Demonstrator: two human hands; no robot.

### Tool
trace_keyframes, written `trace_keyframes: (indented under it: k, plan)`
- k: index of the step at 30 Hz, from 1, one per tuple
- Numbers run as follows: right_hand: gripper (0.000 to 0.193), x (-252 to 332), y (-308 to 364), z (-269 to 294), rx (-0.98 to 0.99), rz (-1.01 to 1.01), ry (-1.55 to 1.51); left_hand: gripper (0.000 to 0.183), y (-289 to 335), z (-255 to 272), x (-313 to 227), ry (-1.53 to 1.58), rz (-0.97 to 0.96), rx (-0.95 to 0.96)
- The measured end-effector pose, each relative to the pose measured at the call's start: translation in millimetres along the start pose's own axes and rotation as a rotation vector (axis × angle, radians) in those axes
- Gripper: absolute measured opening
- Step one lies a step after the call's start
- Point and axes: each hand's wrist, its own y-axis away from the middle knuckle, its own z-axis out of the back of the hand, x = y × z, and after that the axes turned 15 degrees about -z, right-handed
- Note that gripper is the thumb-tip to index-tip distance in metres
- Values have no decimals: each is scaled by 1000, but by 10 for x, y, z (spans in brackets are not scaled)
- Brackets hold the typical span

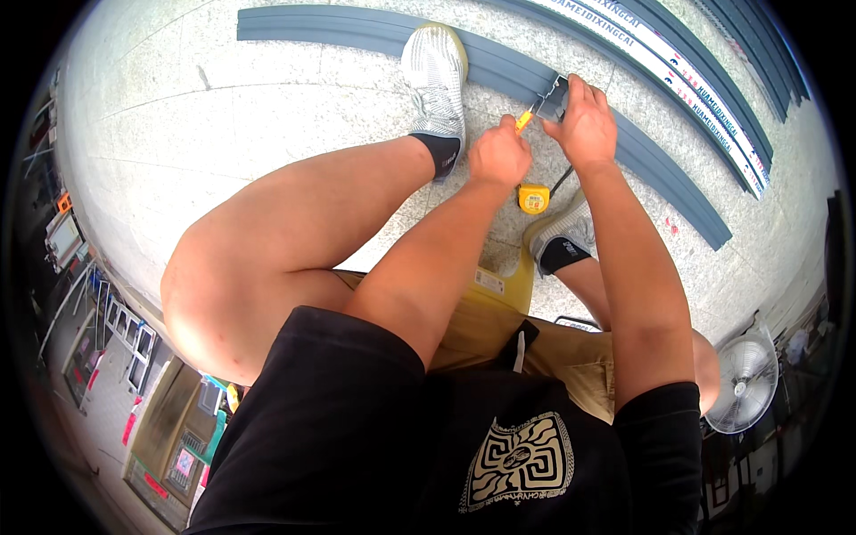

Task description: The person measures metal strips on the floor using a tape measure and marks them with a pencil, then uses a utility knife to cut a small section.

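Note:
My left hand (499,153) is closed around a slim yellow utility knife (524,120), its thin tip pointing at a jagged light line on the grey strip. A long grey ribbed strip (348,28) lies across the floor, with my left shoe (434,76) on it. At the jagged line, my right hand (586,125) grips a short dark grey piece (555,100) between thumb and fingers. Whether that piece is separate from the strip, I cannot tell. Beyond my right hand, more grey strip (669,178) runs down to the right. A yellow tape measure (534,199) lies below my hands.
Several more grey strips, some with white printed film (660,67), lie at the upper right. A yellow plastic stool (508,285) is under me. A fan (742,383) stands at the lower right. A ladder (129,334) and a wooden cabinet (169,419) are at the left.

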Motion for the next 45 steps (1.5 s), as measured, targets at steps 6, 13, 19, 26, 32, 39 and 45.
trace_keyframes:
  k: [6,13,19,26,32,39,45]
  plan:
    - [95,17,3,34,13,-4,9,33,-19,26,1,-18,4,48]
    - [95,-6,32,42,6,-1,6,33,242,-173,246,-70,36,125]
    - [94,-9,16,76,-4,-1,0,33,327,-61,43,-30,117,62]
    - [95,-28,114,41,20,-5,7,33,133,3,-1,3,29,-37]
    - [95,-35,39,19,-11,14,-13,34,11,80,-108,-3,56,70]
    - [95,-10,-13,-1,-24,14,-1,35,-50,35,-73,-17,38,79]
    - [98,27,10,103,40,0,8,36,171,-38,153,-79,33,122]
